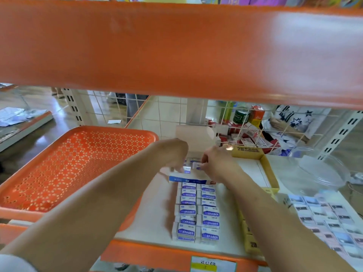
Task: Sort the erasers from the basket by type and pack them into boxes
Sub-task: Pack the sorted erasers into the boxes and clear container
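Note:
Two rows of white erasers (196, 213) with blue "ERASER" sleeves lie on the shelf, running toward me. Behind them stands a blue and white box (188, 179) with its pale lid (193, 138) raised. My left hand (173, 154) reaches over the box and pinches an eraser (187, 170) at its opening. My right hand (218, 163) pinches another white and blue eraser (197, 166) just beside it. The orange perforated basket (64, 165) sits at the left and looks empty.
An orange shelf beam (176, 50) fills the top of the view. A yellow open box (263, 169) stands right of my hands, with a clear plastic lid (322, 171) beyond it. Flat packs of small pictures (330, 222) lie at the right. Wire mesh (170, 118) backs the shelf.

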Demonstrator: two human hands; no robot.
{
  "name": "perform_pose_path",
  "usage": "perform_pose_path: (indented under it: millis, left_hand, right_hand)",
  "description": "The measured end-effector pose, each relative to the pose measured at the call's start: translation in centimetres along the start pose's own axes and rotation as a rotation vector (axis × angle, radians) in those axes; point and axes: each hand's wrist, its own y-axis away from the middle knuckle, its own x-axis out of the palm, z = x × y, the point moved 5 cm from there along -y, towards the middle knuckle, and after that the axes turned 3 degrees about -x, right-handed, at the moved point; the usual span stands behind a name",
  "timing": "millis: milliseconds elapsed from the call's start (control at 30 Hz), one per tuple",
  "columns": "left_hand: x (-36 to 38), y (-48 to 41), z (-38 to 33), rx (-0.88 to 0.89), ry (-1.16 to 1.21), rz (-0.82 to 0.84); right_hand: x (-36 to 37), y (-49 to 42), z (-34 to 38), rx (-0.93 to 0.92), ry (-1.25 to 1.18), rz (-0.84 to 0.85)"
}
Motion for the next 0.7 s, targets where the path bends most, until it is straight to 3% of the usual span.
perform_pose_path:
  millis: [200,700]
  left_hand:
    - [1.1,-1.7,0.1,0.015,-0.191,-0.06]
    - [0.7,-2.2,0.1,0.012,-0.213,-0.044]
  right_hand:
    - [1.1,-1.4,-0.7,0.066,0.034,0.052]
    - [1.0,-1.1,0.9,-0.06,0.017,0.04]
